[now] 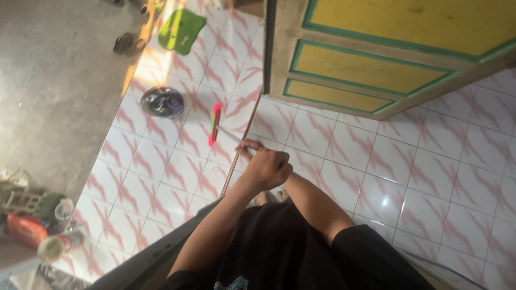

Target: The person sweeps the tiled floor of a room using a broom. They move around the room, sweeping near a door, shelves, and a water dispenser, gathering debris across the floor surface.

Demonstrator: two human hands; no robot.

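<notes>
We are at the entrance of a home: a yellow panelled door with green trim stands over a pink-patterned tiled floor. Outside we see sandals, a green doormat and bare concrete ground.

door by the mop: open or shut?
Open. The yellow door stands swung away from the threshold strip, its edge free over the tiled floor.

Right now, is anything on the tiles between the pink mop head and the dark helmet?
Nothing visible. The mop head lies on bare tile to the right of the helmet, apart from it, with only floor between. Both hands grip the handle.
</notes>
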